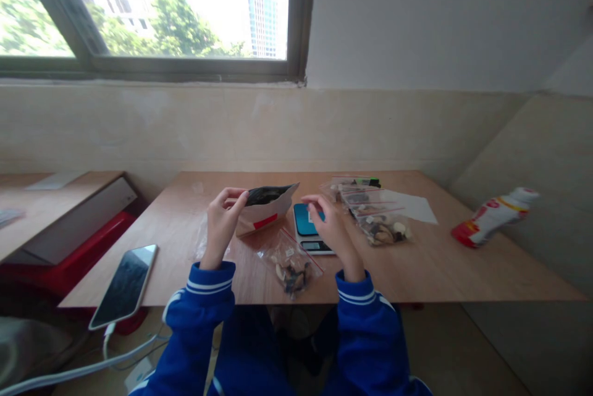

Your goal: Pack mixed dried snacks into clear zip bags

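Observation:
My left hand pinches the left edge of a paper pouch between thumb and fingers. The pouch stands with its mouth open, showing a dark inside, and has a red label on its front. Over a small kitchen scale with a blue top, my right hand hovers with thumb and forefinger apart; I see nothing held in it. The scale's display faces me, but its reading is too small to make out. Between my forearms lies a clear zip bag of brown and dark dried pieces.
More zip bags of dried pieces lie right of the scale, beside white paper. A red-and-white bottle stands farther right. A phone with a cable overhangs the table's left front edge. A crumpled clear bag lies by my left wrist.

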Tool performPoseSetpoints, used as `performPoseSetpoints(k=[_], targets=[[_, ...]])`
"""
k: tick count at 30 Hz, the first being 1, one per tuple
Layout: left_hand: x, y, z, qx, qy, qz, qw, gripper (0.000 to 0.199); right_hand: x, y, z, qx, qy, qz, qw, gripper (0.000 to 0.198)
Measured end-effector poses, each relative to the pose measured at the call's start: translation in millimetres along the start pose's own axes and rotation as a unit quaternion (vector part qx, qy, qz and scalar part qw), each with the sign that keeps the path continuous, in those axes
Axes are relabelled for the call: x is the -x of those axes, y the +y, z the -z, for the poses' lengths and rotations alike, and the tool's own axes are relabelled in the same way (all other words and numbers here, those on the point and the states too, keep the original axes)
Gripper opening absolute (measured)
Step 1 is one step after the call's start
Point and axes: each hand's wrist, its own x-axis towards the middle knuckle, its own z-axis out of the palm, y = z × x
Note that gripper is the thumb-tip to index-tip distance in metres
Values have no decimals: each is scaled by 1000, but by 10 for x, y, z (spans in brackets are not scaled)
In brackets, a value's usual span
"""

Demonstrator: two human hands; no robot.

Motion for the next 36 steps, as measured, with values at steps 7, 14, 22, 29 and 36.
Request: performPoseSetpoints(k=[7, 14, 22, 29, 36], targets=[[54, -104, -132, 40, 49, 11, 998, 26, 622, 574, -41, -32, -157, -142, 977, 22], [93, -150, -164, 39, 64, 12, 997, 25, 570, 554, -184, -101, -222, -113, 963, 33], [244, -103, -291, 51, 97, 16, 994, 25, 507, 271, -358, -246, -348, -79, 901, 31], [241, -93, -272, 52, 83, 12, 995, 24, 613, 265, -426, -255, -404, 4, 878, 30], [226, -109, -268, 56, 79, 14, 995, 25, 594, 305, -378, -219, -495, 44, 840, 40]])
